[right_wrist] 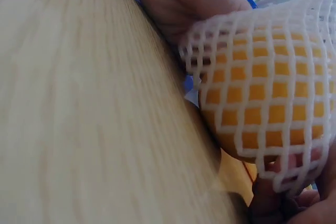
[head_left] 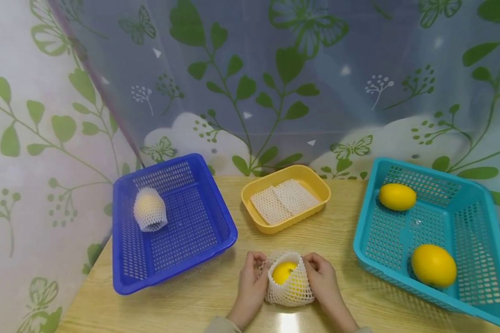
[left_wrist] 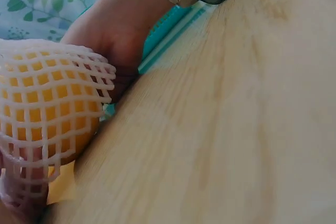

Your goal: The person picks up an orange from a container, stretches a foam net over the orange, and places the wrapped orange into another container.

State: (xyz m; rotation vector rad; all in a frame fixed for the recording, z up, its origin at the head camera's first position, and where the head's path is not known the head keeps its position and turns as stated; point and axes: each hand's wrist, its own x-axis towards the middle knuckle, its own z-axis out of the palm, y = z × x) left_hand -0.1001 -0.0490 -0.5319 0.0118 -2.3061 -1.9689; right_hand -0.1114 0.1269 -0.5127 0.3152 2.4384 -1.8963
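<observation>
A yellow mango-like fruit (head_left: 282,274) sits inside a white foam net sleeve (head_left: 293,292) on the table, its stem end showing through the sleeve's opening. My left hand (head_left: 250,286) pinches the sleeve's edge on the left, and my right hand (head_left: 322,283) pinches it on the right. Both wrist views show the foam mesh (left_wrist: 47,95) stretched around the fruit (right_wrist: 257,95), with fingertips partly behind the mesh.
At the left stands a blue basket (head_left: 183,256) with a net-wrapped fruit (head_left: 149,208). A yellow tray (head_left: 271,227) holding flat foam nets (head_left: 283,201) lies behind the hands. Two yellow fruits (head_left: 433,266) are in the teal basket (head_left: 400,277) at the right. A patterned curtain (head_left: 250,101) hangs behind.
</observation>
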